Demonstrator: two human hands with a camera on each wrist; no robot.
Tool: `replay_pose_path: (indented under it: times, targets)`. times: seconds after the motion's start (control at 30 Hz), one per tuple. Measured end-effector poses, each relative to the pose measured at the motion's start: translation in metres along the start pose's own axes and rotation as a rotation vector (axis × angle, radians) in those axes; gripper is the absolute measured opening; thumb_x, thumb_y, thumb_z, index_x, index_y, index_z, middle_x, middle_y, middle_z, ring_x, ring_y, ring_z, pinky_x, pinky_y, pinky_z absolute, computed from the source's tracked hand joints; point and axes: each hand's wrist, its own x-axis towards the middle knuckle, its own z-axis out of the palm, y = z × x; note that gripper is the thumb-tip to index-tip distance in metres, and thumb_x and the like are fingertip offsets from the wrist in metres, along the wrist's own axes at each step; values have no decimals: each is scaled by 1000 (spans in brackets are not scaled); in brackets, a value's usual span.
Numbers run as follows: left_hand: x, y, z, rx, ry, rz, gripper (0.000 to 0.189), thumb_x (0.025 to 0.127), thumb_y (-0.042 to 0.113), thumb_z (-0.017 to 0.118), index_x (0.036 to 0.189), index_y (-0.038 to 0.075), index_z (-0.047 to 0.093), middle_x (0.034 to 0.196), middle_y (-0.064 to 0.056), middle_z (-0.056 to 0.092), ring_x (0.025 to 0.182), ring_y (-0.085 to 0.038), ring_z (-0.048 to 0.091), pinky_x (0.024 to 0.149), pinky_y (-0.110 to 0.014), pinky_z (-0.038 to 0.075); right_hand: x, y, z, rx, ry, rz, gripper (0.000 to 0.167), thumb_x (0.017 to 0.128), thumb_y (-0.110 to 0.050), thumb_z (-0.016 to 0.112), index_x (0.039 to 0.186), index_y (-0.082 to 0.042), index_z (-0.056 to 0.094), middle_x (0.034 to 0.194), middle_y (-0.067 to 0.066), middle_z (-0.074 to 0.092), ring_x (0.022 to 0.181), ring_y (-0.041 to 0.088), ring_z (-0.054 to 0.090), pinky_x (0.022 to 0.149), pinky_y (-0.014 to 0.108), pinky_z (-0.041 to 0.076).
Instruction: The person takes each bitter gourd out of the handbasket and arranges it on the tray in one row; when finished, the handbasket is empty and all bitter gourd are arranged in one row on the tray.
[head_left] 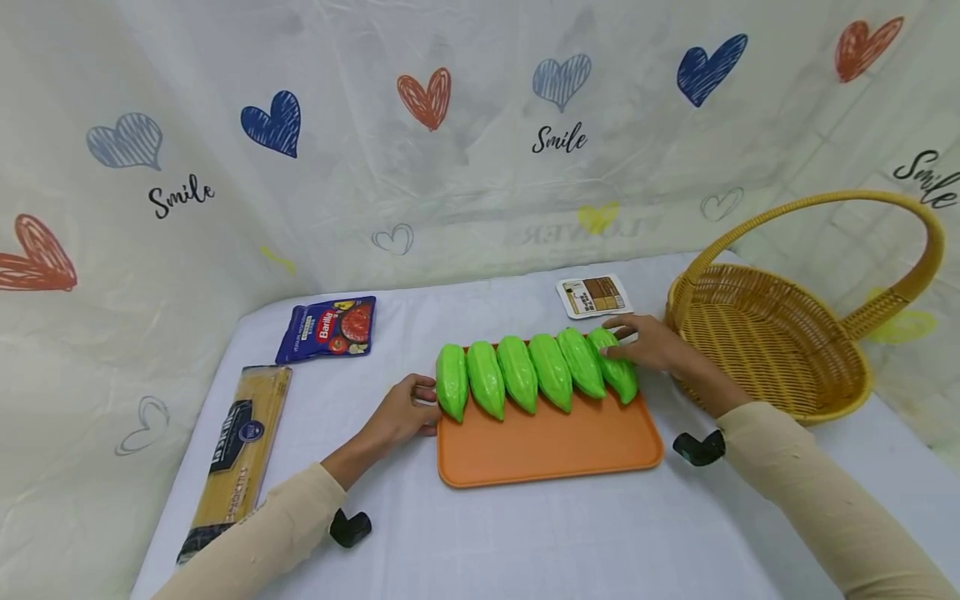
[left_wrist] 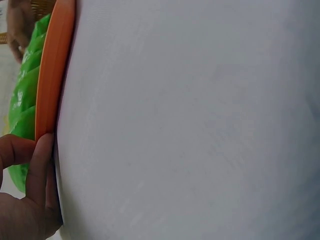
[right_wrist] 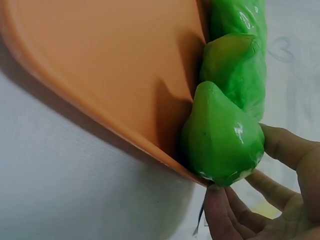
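Note:
Several glossy green, ridged, pointed fruits (head_left: pixel 517 375) lie side by side along the far half of an orange tray (head_left: pixel 547 450). My left hand (head_left: pixel 405 408) is at the tray's left edge, beside the leftmost fruit. In the left wrist view its fingertips (left_wrist: pixel 42 142) pinch the tray's rim (left_wrist: pixel 54 70). With bent fingers, my right hand (head_left: pixel 648 342) holds the far end of the rightmost fruit (head_left: pixel 621 375). The right wrist view shows one finger against this fruit (right_wrist: pixel 220 135) and a lower fingertip (right_wrist: pixel 216 195) right at the tray's corner.
A wicker basket (head_left: pixel 765 333) with a tall handle stands at the right, close by my right forearm. Behind the tray lies a small flat packet (head_left: pixel 595 296). On the left are a blue Barilla pouch (head_left: pixel 327 329) and a pack of spaghetti (head_left: pixel 240 450).

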Motion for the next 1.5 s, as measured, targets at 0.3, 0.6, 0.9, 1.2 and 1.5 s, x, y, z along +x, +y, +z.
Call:
replay_pose_path:
  times: [0.3, 0.6, 0.9, 1.2, 1.5]
  targets:
    - [0, 1, 0, -4, -3, 6, 56, 86, 3, 70, 138, 3, 48, 122, -16, 56, 100, -23, 66, 73, -31, 65, 1, 0, 1, 35, 11, 52, 62, 97, -31, 65, 146, 1, 46, 137, 38, 51, 126, 52, 50, 93, 53, 55]
    - [0, 0, 0, -9, 2, 4, 58, 85, 2, 70, 138, 3, 48, 121, -15, 57, 98, -23, 66, 73, -31, 65, 1, -1, 3, 65, 19, 75, 70, 98, -38, 63, 151, 1, 38, 145, 36, 43, 132, 53, 44, 103, 62, 48]
    - [1, -3, -1, -14, -24, 12, 57, 87, 5, 70, 139, 3, 48, 123, -16, 56, 101, -22, 66, 76, -31, 65, -5, -7, -2, 137, 46, 83, 77, 97, -44, 62, 156, -4, 31, 155, 35, 28, 137, 55, 36, 107, 66, 43]
    - [-8, 3, -18, 102, -4, -2, 47, 100, 24, 60, 142, 7, 49, 124, -12, 60, 107, -21, 65, 80, -30, 64, -21, -17, -6, 64, 82, -57, 74, 99, -48, 58, 156, -9, 33, 160, 29, 24, 135, 53, 42, 99, 66, 50]
    - [-29, 23, -48, 378, 94, 255, 56, 101, 43, 57, 145, 11, 47, 131, -9, 61, 121, -28, 61, 100, -46, 57, -43, -26, -12, -54, 59, -236, 66, 100, -37, 60, 154, -8, 35, 154, 26, 34, 132, 50, 45, 103, 66, 48]
